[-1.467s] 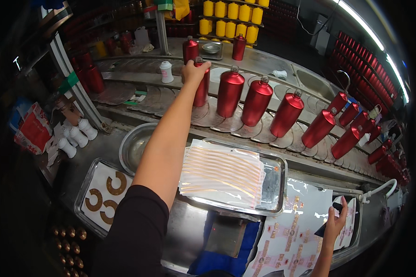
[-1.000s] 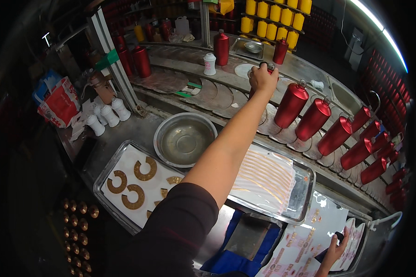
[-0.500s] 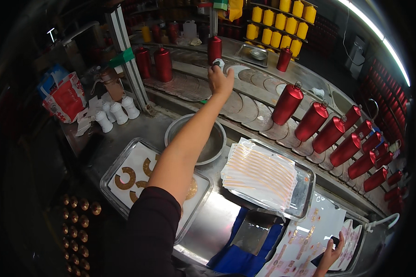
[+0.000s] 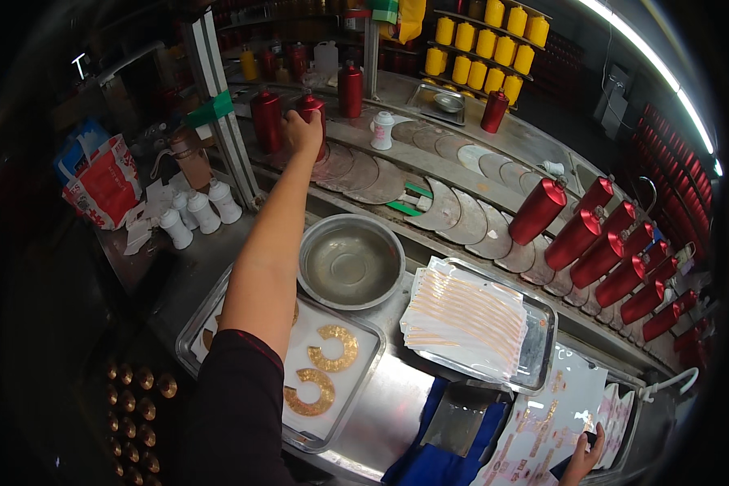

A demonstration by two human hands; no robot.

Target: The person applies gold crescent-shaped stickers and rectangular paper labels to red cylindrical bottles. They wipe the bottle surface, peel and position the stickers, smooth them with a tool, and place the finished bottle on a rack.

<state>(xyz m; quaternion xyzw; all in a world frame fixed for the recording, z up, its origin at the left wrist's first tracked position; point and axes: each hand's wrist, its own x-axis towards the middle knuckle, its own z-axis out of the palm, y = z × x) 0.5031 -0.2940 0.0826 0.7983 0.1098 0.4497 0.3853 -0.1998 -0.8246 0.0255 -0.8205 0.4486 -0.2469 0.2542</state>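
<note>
My left arm reaches to the far left of the conveyor. There my left hand (image 4: 302, 134) is closed around the upper part of a glossy red bottle (image 4: 314, 105), whose lower body is partly hidden by the hand. Just left of it stands another red bottle (image 4: 266, 121). A white bottle (image 4: 382, 131) with pink marks sits upright on the belt to the right of this hand, apart from it. At the lower right, my right hand (image 4: 583, 462) has its fingers around a small dark object (image 4: 590, 438), over a white decal sheet (image 4: 543, 421) with gold and pink prints.
A metal water bowl (image 4: 352, 304) stands beside a tray (image 4: 368, 387) of gold C-shaped decals. Striped decal sheets (image 4: 466, 320) lie in another tray. Several red bottles (image 4: 539, 211) line the conveyor at right. White bottles (image 4: 201, 209) and a red bag (image 4: 105, 186) are at left.
My left hand has let go of the white bottle and moved left onto a red bottle. Red bottles on the near lane have shifted right. My right hand has stayed near the decal sheet.
</note>
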